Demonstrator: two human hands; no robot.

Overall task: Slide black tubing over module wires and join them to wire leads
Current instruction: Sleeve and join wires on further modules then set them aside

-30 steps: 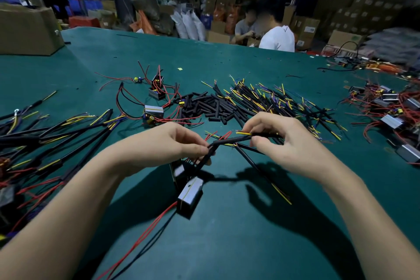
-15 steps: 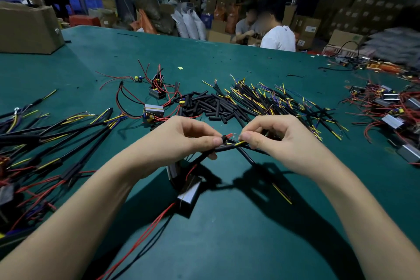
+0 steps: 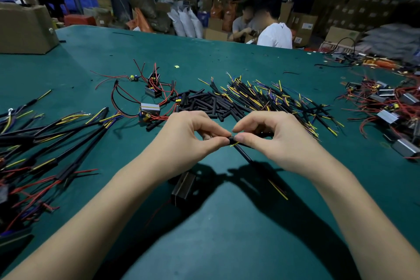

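A: How do the hands stand?

B: The left hand (image 3: 191, 141) and the right hand (image 3: 272, 141) meet fingertip to fingertip above the green table (image 3: 227, 245). Each pinches with thumb and forefinger; the other fingers are curled behind and partly hidden by the backs of the hands.

A: What do they hold?

B: A short piece of black tubing (image 3: 232, 140) shows in the narrow gap between the two pinches, with a sliver of yellow wire just under it. How far the tubing runs inside either grip cannot be told; the fingertips cover both ends.

A: And the wire lead?

B: A black-sheathed wire lead (image 3: 244, 154) slants down and to the right from the right thumb, its lower stretch lost in the hands' shadow until yellow and red tips show near the right wrist.

A: Where is the module?

B: The module (image 3: 183, 188) hangs or rests below the left wrist, dark and blurred. Whether it touches the table cannot be told. Its wires going up to the left hand are hidden by the palm; a thin red wire below it is barely visible.

A: The supplies?

B: A heap of cut tubing pieces (image 3: 204, 104) lies just beyond the hands, with a pile of loose leads (image 3: 272, 98) to its right, its near edge hidden by the right hand. Finished assemblies (image 3: 56, 138) on the left are cut off by the frame edge.
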